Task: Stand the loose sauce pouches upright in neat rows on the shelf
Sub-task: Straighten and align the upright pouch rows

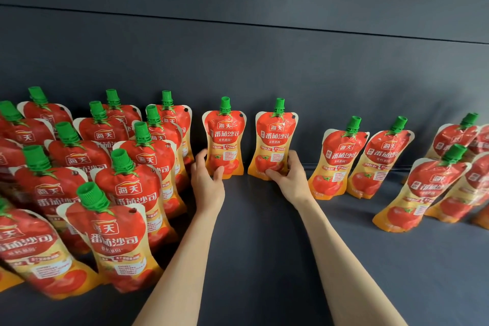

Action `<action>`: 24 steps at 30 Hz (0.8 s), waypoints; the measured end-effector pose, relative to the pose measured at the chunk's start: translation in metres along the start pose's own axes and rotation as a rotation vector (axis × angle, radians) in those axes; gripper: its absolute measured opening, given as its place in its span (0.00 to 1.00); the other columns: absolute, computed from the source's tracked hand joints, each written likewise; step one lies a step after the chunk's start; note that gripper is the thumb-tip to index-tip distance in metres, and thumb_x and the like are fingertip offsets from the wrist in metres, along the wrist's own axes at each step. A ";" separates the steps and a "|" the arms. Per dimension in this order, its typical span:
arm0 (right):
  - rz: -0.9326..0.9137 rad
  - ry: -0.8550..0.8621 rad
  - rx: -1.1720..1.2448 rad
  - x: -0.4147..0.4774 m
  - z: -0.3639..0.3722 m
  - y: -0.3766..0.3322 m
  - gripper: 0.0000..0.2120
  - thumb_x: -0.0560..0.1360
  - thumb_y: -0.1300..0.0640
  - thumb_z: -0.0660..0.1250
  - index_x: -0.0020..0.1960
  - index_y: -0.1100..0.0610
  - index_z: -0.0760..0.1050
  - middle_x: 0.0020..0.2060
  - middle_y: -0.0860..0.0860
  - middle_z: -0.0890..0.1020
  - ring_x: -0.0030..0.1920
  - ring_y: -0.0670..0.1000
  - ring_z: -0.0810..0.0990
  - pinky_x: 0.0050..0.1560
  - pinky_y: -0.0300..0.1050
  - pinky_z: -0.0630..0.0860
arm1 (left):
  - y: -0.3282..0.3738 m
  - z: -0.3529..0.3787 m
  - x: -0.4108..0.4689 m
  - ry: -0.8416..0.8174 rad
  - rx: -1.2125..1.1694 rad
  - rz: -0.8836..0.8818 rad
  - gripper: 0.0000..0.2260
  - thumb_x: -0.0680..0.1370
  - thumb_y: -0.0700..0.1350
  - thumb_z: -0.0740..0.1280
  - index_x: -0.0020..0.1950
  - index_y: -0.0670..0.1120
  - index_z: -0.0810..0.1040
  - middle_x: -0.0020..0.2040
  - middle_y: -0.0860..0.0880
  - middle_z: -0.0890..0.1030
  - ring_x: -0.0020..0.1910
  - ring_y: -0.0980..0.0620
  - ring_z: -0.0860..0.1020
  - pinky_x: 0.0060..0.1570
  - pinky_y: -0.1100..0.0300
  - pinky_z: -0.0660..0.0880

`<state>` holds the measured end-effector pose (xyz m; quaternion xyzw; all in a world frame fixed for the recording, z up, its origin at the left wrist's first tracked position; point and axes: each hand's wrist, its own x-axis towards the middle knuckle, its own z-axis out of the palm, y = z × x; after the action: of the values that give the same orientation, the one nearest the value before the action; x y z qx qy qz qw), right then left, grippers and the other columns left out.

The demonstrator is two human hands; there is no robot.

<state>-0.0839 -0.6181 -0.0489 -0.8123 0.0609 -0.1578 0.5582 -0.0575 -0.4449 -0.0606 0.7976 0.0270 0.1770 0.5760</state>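
Dark back wall (264, 66); horizontal seam (238, 23)

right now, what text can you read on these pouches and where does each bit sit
"海天": red badge on the centre-left pouch, held by the left hand; same on the other pouches.
"番茄沙司": large white characters below the badge.
"非转基因": small line under those.
Small tag on the centre-right pouch in the right hand: blurred.
White fine-print panels: too small to read.
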 end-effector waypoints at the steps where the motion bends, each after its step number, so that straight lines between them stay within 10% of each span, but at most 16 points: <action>1: 0.000 -0.001 -0.001 0.000 0.000 0.000 0.22 0.73 0.63 0.69 0.64 0.59 0.65 0.57 0.50 0.76 0.59 0.50 0.75 0.57 0.42 0.73 | 0.001 0.000 0.000 0.000 -0.001 0.002 0.22 0.76 0.36 0.66 0.68 0.43 0.66 0.64 0.42 0.72 0.64 0.45 0.70 0.55 0.60 0.66; 17: 0.039 0.103 -0.098 -0.026 0.002 0.002 0.32 0.75 0.59 0.67 0.74 0.57 0.55 0.71 0.53 0.66 0.71 0.51 0.65 0.68 0.43 0.65 | 0.014 -0.007 -0.026 -0.002 -0.005 0.040 0.24 0.77 0.41 0.65 0.71 0.41 0.62 0.69 0.42 0.68 0.68 0.46 0.67 0.63 0.56 0.67; 24: -0.067 0.266 -0.161 -0.069 -0.027 -0.016 0.12 0.75 0.62 0.66 0.58 0.60 0.74 0.53 0.53 0.79 0.52 0.49 0.77 0.52 0.42 0.75 | 0.033 -0.010 -0.062 -0.046 0.049 0.153 0.15 0.77 0.43 0.66 0.63 0.44 0.71 0.65 0.45 0.72 0.65 0.48 0.69 0.62 0.55 0.69</action>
<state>-0.1588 -0.6170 -0.0383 -0.8279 0.1195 -0.2772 0.4727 -0.1239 -0.4623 -0.0428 0.8152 -0.0428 0.2014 0.5414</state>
